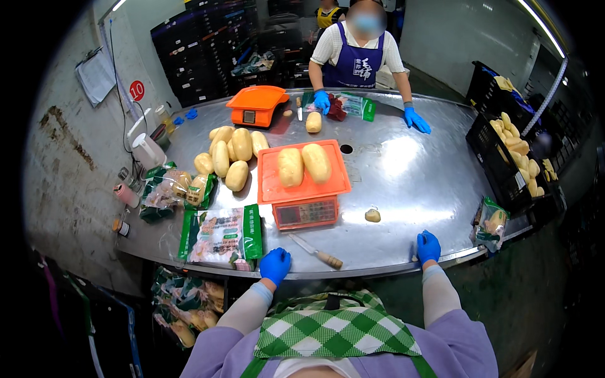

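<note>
My left hand [275,266], in a blue glove, rests curled at the table's near edge, beside a stack of printed green-and-white bags [222,236]. Gloved alike, my right hand [428,246] lies curled on the same edge farther right, nothing visible in it. Between them is a knife [315,252] with a wooden handle, closer to the left hand. Beyond it stands an orange weighing scale [304,213] bearing two pale lotus root sections [290,167]. A small cut piece of root [372,215] lies right of the scale.
More lotus roots [237,176] are heaped left of the scale; filled bags [170,192] lie farther left. Across the metal table [409,189], a blue-gloved co-worker [362,57] stands near a second orange scale [255,104]. A black crate [501,170] of roots stands at right.
</note>
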The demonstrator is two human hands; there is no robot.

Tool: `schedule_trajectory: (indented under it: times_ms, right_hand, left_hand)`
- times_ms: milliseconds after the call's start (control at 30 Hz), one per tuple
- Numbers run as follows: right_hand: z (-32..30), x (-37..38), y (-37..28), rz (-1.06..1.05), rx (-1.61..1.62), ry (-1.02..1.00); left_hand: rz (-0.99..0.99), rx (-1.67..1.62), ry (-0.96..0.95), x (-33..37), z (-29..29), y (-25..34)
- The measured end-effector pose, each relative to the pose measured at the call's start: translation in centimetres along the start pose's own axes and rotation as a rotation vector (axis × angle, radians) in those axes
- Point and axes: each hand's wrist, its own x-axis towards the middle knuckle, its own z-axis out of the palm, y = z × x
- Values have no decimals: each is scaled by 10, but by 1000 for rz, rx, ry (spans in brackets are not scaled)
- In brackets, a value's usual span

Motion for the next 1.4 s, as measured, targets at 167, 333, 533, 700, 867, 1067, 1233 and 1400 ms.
schedule_trajectory:
  times_ms: [167,333,533,700,867,1067,1233,1400]
  right_hand:
    - [-5,0,-10,20,9,-34]
    - [-6,1,-6,-7,2,-30]
    - [-2,2,-2,-17,22,-15]
    - [0,3,-1,-15,31,-17]
    - [1,4,2,-35,14,-10]
    - [1,0,3,-42,36,-1]
    - [-2,0,0,-53,52,15]
    - [-1,3,3,-48,77,-5]
  left_hand:
    - [4,19,-7,0,1,-3]
    - [2,18,-17,-1,-1,2]
    - [-2,26,-13,1,0,1]
    - [-7,46,-22,0,-2,3]
    - [-17,55,-14,1,0,1]
    - [-18,28,-17,-2,-1,2]
    - [-23,51,-9,-1,-1,3]
    - [-20,57,-8,0,1,2]
